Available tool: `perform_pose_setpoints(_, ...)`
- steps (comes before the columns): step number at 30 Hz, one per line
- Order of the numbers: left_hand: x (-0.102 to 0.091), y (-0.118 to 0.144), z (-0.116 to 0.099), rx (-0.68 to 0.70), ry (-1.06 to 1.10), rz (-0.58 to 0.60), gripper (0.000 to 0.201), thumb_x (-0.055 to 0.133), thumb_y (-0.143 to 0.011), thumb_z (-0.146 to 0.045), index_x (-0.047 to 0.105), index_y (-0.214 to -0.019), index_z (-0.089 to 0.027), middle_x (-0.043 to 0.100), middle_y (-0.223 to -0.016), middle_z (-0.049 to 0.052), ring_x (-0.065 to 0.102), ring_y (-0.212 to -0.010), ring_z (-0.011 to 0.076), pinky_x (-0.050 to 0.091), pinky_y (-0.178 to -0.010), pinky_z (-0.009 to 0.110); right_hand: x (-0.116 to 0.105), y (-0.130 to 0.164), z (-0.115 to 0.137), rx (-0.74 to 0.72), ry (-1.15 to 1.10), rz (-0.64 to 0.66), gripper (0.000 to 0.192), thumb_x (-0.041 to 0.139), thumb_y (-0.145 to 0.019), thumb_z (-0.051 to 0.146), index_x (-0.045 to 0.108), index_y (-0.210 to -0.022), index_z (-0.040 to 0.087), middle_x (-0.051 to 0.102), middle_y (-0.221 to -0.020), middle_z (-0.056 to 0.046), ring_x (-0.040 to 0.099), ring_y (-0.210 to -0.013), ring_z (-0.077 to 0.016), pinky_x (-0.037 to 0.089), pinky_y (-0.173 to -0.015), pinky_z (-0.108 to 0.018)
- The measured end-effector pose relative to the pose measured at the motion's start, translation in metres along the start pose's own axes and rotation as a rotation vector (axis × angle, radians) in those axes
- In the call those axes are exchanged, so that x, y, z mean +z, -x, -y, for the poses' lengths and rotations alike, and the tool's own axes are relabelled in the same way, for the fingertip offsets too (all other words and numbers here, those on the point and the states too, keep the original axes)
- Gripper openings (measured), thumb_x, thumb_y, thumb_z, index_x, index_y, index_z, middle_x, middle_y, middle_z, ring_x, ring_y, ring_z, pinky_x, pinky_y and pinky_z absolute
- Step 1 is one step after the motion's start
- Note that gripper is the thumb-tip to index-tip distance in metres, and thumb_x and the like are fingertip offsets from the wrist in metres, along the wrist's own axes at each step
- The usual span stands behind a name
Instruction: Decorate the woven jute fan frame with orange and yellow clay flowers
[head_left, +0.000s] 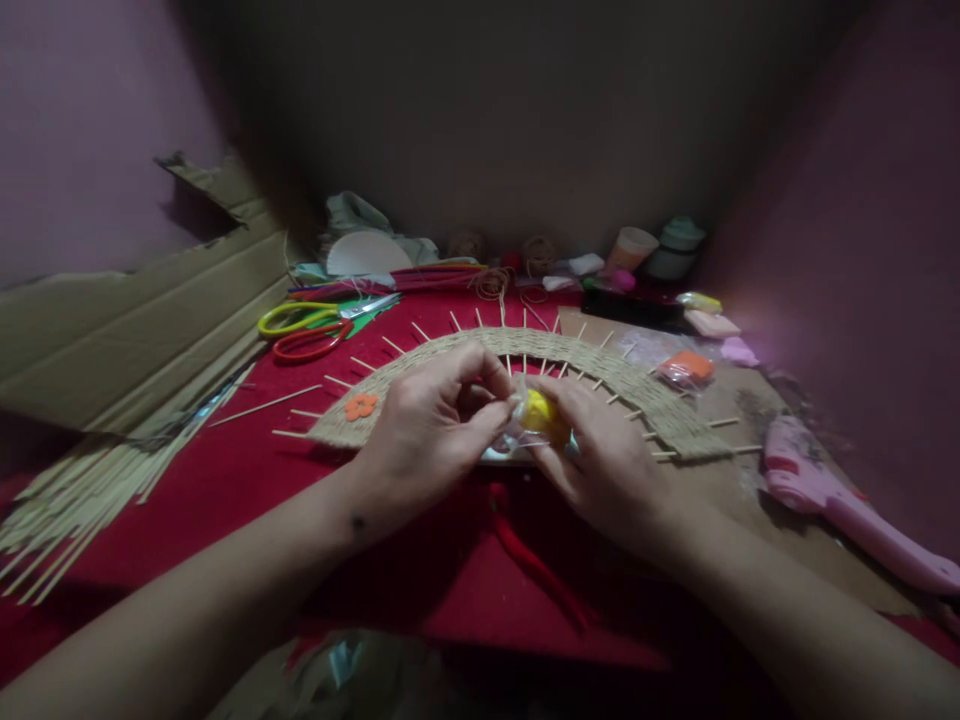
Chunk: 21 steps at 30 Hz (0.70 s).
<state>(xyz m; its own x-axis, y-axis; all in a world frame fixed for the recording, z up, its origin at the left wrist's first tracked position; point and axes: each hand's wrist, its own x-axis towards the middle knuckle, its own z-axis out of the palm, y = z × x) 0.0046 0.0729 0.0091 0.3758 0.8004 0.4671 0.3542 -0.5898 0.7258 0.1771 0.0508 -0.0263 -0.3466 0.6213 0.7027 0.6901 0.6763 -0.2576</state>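
My left hand (435, 420) and my right hand (600, 455) meet over a red cloth (247, 480). Between them is a small clear plastic packet with a yellow lump (541, 412) inside. My right hand cradles the packet from below. The fingertips of my left hand pinch the packet's clear wrap at its top left. Behind the hands lies a woven jute arc (637, 385) with thin wooden sticks poking out like rays. A small orange flower (361, 405) sits on the arc's left end.
Several loose wooden sticks (90, 480) lie at the left beside flattened cardboard (127, 330). Yellow and orange scissors (307, 328) lie behind. A pink glue gun (832, 500) lies at right, near an orange packet (686, 368). Cups, twine and small packets crowd the back.
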Motion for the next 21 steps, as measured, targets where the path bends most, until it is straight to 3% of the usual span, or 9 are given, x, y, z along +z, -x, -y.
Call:
perform_pose_setpoints(5, -0.001, 0.003, 0.003, 0.224, -0.189, -0.021, 0.014, 0.056, -0.083, -0.012, 0.066, -0.092, -0.015, 0.065, -0.091, 0.005, 0.062, -0.082, 0.0138, 0.05, -0.074, 0.025, -0.003, 0.0, -0.003, -0.022, 0.023, 0.016, 0.031, 0.048, -0.083, 0.011, 0.049, -0.114, 0.009, 0.065, -0.098, -0.016, 0.061, -0.092, -0.0234, 0.052, -0.081, -0.04)
perform_pose_setpoints(8, -0.002, 0.003, 0.005, 0.285, -0.244, -0.017, 0.019, 0.058, -0.084, -0.013, 0.068, -0.1, -0.013, 0.065, -0.093, 0.006, 0.061, -0.083, 0.0125, 0.048, -0.073, 0.023, -0.005, -0.001, -0.004, -0.019, -0.035, 0.024, 0.031, 0.048, -0.084, 0.011, 0.05, -0.115, 0.009, 0.064, -0.096, -0.015, 0.061, -0.09, -0.022, 0.053, -0.079, -0.038)
perform_pose_setpoints(14, -0.003, 0.002, 0.007, 0.214, -0.248, 0.032, 0.019, 0.063, -0.082, -0.016, 0.07, -0.099, -0.015, 0.061, -0.084, 0.004, 0.057, -0.075, 0.0114, 0.045, -0.068, 0.022, -0.011, -0.003, -0.003, 0.087, -0.202, 0.172, 0.033, 0.047, -0.086, 0.013, 0.053, -0.118, 0.012, 0.063, -0.098, -0.012, 0.06, -0.089, -0.0191, 0.053, -0.077, -0.036)
perform_pose_setpoints(21, -0.002, -0.001, 0.002, 0.04, -0.071, 0.083, 0.015, 0.066, -0.079, -0.015, 0.071, -0.093, -0.017, 0.057, -0.078, 0.001, 0.052, -0.071, 0.0111, 0.043, -0.062, 0.022, -0.013, -0.004, -0.003, 0.077, -0.287, 0.193, 0.038, 0.046, -0.087, 0.013, 0.05, -0.124, 0.017, 0.063, -0.1, -0.009, 0.06, -0.094, -0.019, 0.051, -0.082, -0.035)
